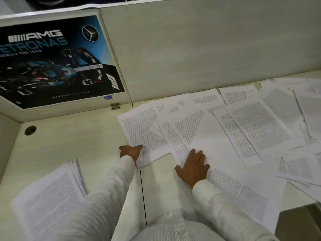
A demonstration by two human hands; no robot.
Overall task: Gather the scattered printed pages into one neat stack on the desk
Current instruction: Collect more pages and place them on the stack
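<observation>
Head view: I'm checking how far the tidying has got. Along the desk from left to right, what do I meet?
Stack of pages → left hand on the edge of a printed page → right hand pressing on overlapping sheets → scattered pages spreading to the right edge.

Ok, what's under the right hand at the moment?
The right hand lies flat on overlapping printed pages spread on the desk. How many sheets lie beneath the palm cannot be seen, because the hand covers them.

Overlapping printed pages (pixel 217 122) scattered beside stack (pixel 52 192)
</observation>
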